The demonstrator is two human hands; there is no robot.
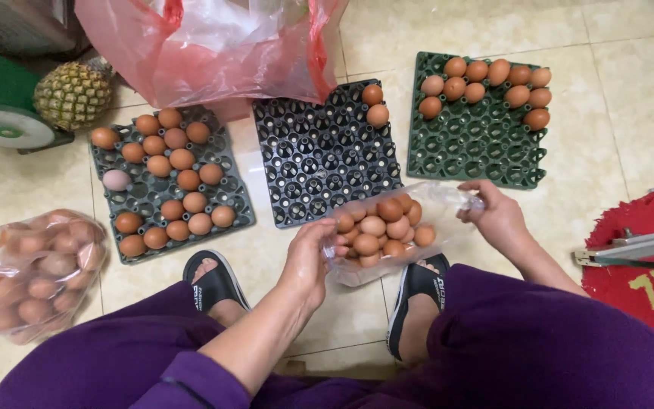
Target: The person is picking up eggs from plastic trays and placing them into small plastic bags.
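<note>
Purple-clad knees (pixel 493 341) nearest. Your left hand (pixel 308 261) clamps fingers on clear egg bag (pixel 387 231), your right hand (pixel 497 216) pinches its twisted neck shut. Bag hangs above floor, near black tray (pixel 319 155). Step: handling bagged eggs; next move needs level, gentle support.

We hold a clear bag of eggs (pixel 380 231) in front; another clear egg bag (pixel 32 273) lies at left. A red plastic bag (pixel 191 53) stands behind the trays.

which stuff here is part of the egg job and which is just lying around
In use: clear egg bag held by left hand and right hand; black tray; green tray; grey tray; second egg bag.

Lying about: pineapple; scale; red mat; red bag.
</note>
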